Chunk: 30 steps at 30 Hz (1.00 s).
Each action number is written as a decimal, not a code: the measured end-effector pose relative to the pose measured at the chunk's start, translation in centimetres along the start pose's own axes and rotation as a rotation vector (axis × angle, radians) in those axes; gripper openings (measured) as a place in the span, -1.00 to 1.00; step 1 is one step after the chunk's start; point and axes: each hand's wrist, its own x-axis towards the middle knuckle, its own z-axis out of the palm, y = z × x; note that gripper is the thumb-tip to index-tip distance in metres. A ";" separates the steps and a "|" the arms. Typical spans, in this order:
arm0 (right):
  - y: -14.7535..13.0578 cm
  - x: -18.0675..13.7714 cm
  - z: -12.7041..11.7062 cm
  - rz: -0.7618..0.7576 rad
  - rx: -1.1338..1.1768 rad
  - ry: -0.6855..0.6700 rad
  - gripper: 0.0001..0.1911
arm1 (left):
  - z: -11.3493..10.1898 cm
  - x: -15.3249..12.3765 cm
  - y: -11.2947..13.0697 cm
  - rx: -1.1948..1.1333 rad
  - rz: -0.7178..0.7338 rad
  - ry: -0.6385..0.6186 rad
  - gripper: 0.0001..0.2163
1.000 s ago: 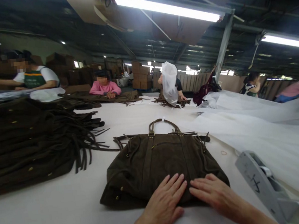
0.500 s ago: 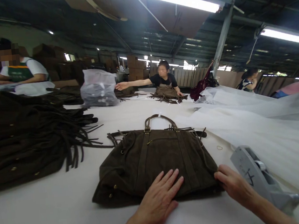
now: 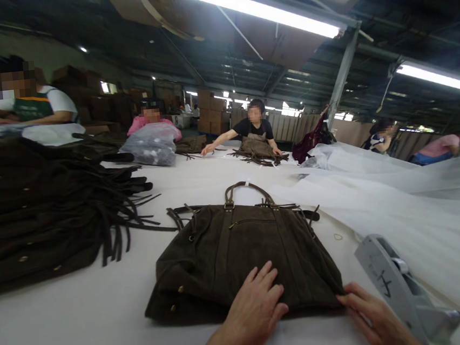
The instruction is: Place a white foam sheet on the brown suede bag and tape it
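A dark brown suede handbag (image 3: 238, 253) with straps and fringe lies flat on the white table (image 3: 77, 323) in front of me. My left hand (image 3: 256, 306) rests flat on the bag's near edge, fingers stretched out. My right hand (image 3: 373, 318) sits at the bag's near right corner, fingers curled at the edge of the bag; whether it grips the corner I cannot make out.
A stack of dark fringed bags (image 3: 42, 212) fills the left. A grey tape dispenser (image 3: 404, 291) stands at the right, beside sheets of white plastic film (image 3: 412, 204). Other people (image 3: 255, 124) work on bags at the table's far side, near a filled plastic bag (image 3: 152, 146).
My right hand has slid off the bag's top to its near right corner. A far worker has set down a plastic bag and now handles a brown bag.
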 end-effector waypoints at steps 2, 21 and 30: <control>0.2 0.3 0.1 0.071 0.123 -0.011 -0.75 | 0.4 -0.1 -0.1 0.003 0.025 0.044 -0.72; -1.3 8.0 1.2 0.530 -0.271 0.005 -0.76 | 3.2 -0.7 -2.0 0.027 0.072 0.029 -0.30; 2.7 0.4 2.1 0.867 0.630 0.236 -0.58 | 1.4 -0.3 -0.8 0.003 0.031 -0.075 -0.31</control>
